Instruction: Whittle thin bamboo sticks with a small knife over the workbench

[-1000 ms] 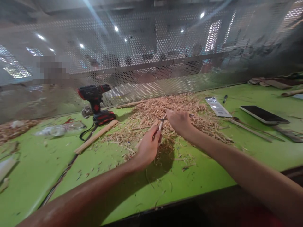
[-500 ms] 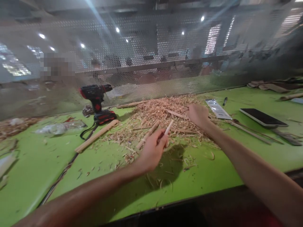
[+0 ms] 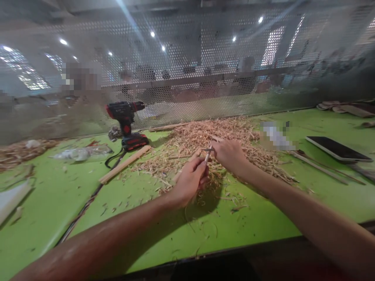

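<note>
My left hand [image 3: 190, 177] is closed around a thin, pale wooden stick [image 3: 207, 158], whose upper end points up and away from me. My right hand [image 3: 230, 154] is closed just beyond it, gripping a knife. Only the knife's short, dark blade [image 3: 207, 149] shows, lying across the stick near its upper end; the handle is hidden in my fist. Beneath and behind both hands spreads a heap of curled wood shavings [image 3: 190, 136]. A light piece of wood [image 3: 216, 138] rests on the shavings just past my right hand.
A cordless drill [image 3: 125, 125] stands at the left behind a wooden strip [image 3: 125, 164]. Near it lies a clear plastic bag [image 3: 83, 152]. To the right are a dark-screened tablet or phone [image 3: 336, 147] and thin sticks [image 3: 319, 168]. A perforated screen [image 3: 187, 93] borders the green table [image 3: 234, 230].
My right hand has moved left and toward me, bringing the blade onto the stick. My left hand stays closed on the stick. The view has shifted slightly.
</note>
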